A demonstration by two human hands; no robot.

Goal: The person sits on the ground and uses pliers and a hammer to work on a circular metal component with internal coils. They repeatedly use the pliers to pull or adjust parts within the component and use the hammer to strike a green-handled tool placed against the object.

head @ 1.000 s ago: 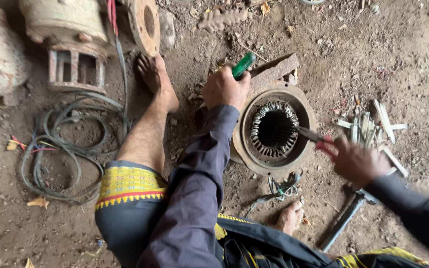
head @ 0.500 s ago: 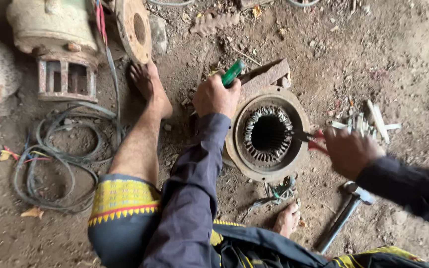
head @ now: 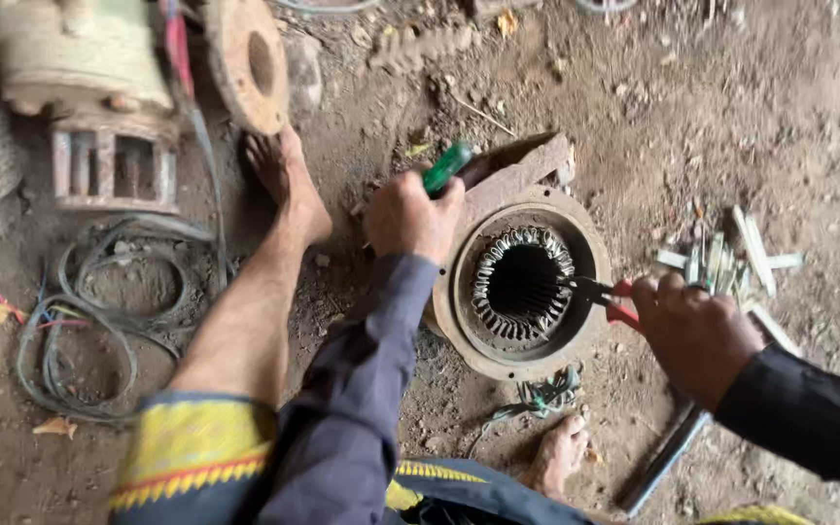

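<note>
Between my two sets of fingers sits the biggest piece I'm working on, a round motor stator housing lying flat on the dirt floor, its open bore facing up and a ring of copper windings lining the hole. Beyond my left fingers, well off toward the far corner, I see a pale motor body and a rusty round end plate, with a loop of dark cable lying below them. My left leg stretches out beside my left arm, bare foot on the ground. My left hand rests at the housing's rim, fingers wrapped shut around a green-handled tool whose tip I cannot see. My right hand is closed on red-handled pliers, their nose reaching into the windings at the bore's edge nearest those fingers. Just past my right knuckles lies a scatter of pale insulation strips; under the wrist, a metal bar lies on the ground.
</note>
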